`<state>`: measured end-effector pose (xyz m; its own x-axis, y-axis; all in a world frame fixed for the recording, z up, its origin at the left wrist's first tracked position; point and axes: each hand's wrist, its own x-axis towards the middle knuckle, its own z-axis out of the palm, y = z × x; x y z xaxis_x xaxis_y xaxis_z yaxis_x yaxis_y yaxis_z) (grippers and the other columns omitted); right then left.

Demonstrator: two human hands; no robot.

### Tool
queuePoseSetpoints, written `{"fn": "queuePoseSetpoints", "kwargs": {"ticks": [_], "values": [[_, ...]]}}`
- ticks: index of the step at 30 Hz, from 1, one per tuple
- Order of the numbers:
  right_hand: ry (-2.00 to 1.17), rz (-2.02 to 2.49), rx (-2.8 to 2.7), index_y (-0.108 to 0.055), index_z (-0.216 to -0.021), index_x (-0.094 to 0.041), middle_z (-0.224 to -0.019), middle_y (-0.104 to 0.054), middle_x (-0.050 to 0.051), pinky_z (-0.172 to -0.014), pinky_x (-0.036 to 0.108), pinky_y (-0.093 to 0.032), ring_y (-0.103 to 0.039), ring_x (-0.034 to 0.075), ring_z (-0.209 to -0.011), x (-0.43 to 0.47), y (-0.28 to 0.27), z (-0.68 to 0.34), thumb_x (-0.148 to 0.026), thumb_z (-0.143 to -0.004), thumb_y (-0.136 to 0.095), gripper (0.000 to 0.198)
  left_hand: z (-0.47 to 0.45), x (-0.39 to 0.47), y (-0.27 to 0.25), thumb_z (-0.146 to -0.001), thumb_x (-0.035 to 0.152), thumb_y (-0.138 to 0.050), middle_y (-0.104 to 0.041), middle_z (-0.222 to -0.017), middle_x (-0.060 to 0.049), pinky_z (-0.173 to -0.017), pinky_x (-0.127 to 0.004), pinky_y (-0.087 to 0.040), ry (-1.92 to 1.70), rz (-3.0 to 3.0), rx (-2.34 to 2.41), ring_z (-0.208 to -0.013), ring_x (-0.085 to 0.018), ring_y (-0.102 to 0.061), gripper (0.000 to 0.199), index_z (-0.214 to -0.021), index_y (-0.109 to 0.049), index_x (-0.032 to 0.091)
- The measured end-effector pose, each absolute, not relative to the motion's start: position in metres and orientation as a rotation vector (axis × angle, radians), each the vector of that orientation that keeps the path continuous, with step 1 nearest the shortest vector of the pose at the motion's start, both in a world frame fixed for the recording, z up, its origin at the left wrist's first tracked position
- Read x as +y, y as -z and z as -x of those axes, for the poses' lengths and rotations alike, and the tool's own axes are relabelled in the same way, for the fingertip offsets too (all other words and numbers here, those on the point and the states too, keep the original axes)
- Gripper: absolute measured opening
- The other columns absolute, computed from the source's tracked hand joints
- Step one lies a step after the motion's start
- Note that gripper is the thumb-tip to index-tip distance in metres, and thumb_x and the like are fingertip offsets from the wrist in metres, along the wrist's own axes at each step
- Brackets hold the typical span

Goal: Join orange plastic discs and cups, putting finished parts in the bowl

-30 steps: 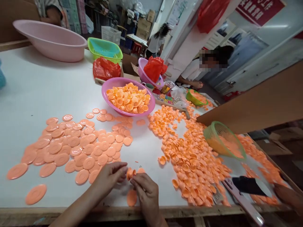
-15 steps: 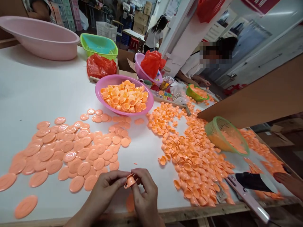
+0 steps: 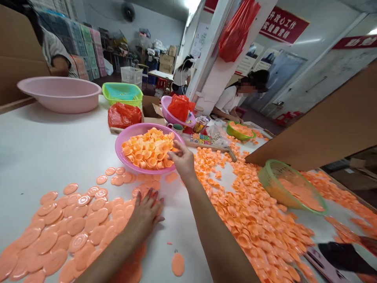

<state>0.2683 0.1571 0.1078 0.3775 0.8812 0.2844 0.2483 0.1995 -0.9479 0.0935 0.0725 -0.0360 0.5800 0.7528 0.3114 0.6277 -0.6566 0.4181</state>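
My right hand (image 3: 183,159) reaches over the near right rim of a pink bowl (image 3: 119,155), its thumb and fingers apart beside the heap of small orange toy cups (image 3: 149,149). Whether a fingertip still touches a cup cannot be made out. My left hand (image 3: 145,216) is spread low at the right side of the flat orange saucers (image 3: 76,226), fingers stretched out and holding nothing. A single orange saucer (image 3: 178,264) lies apart on the white table near me. To the right of my right forearm spreads a large pile of loose orange cups (image 3: 235,204).
A green mesh basket (image 3: 269,182) with orange pieces stands right, below a slanted cardboard panel (image 3: 318,118). Behind the bowl sit a red bag (image 3: 124,116), a mug (image 3: 177,128) and a large pink tub (image 3: 60,96). Other people work at the back.
The cup held between both hands is no longer there. My right hand has moved forward to the bowl, and my left hand has opened over the saucers. The view has tilted up.
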Motion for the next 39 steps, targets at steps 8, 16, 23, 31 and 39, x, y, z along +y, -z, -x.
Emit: {"fn": "queuePoseSetpoints", "kwargs": {"ticks": [8, 16, 23, 31, 39], "values": [[-0.412, 1.560, -1.336, -0.066, -0.098, -0.019, -0.075, -0.067, 0.002, -0.068, 0.030, -0.053, -0.065, 0.018, -0.073, 0.124, -0.036, -0.307, -0.018, -0.079, -0.053, 0.023, -0.033, 0.064, 0.052, -0.088, 0.039, -0.061, -0.062, -0.135, -0.012, -0.111, -0.072, -0.011, -0.648, -2.707, 1.197, -0.129, -0.039, -0.050, 0.039, -0.126, -0.062, 0.028], [-0.012, 1.633, -1.505, -0.060, -0.109, -0.016, -0.103, -0.066, 0.013, -0.089, 0.042, -0.049, -0.060, 0.026, -0.102, 0.124, 0.013, -0.280, -0.014, -0.088, -0.045, 0.026, -0.109, 0.141, 0.016, -0.086, 0.028, -0.064, -0.061, -0.135, -0.011, -0.112, -0.060, -0.028, -0.649, -2.598, 1.210, -0.131, -0.034, -0.048, 0.046, -0.131, -0.058, 0.022], [0.039, 1.758, -1.941, -0.062, -0.120, -0.018, -0.123, -0.063, 0.014, -0.095, 0.047, -0.042, -0.050, 0.030, -0.118, 0.075, 0.039, -0.277, -0.022, -0.094, -0.054, 0.027, -0.105, 0.097, 0.045, -0.092, 0.019, -0.049, -0.062, -0.135, -0.012, -0.111, -0.053, -0.033, -0.674, -2.711, 1.144, -0.130, -0.030, -0.050, 0.042, -0.133, -0.056, 0.019], [0.059, 1.724, -1.966, -0.062, -0.079, -0.019, -0.074, -0.062, 0.007, -0.070, 0.033, -0.044, -0.055, 0.020, -0.073, 0.028, 0.034, -0.293, -0.020, -0.101, -0.038, 0.032, -0.087, 0.078, 0.018, -0.093, 0.014, -0.045, -0.065, -0.072, -0.003, -0.071, -0.035, -0.037, -0.516, -2.655, 0.971, -0.073, -0.019, -0.054, 0.025, -0.081, -0.065, 0.020], [-0.454, 1.961, -1.326, -0.057, -0.085, -0.021, -0.081, -0.061, 0.003, -0.063, 0.030, -0.045, -0.058, 0.018, -0.070, 0.031, 0.010, -0.318, -0.032, -0.090, -0.056, 0.012, -0.104, 0.100, 0.009, -0.087, 0.019, -0.050, -0.067, -0.090, -0.004, -0.077, -0.038, -0.030, -0.360, -2.354, 1.202, -0.091, -0.023, -0.055, 0.022, -0.076, -0.068, 0.023]]}}
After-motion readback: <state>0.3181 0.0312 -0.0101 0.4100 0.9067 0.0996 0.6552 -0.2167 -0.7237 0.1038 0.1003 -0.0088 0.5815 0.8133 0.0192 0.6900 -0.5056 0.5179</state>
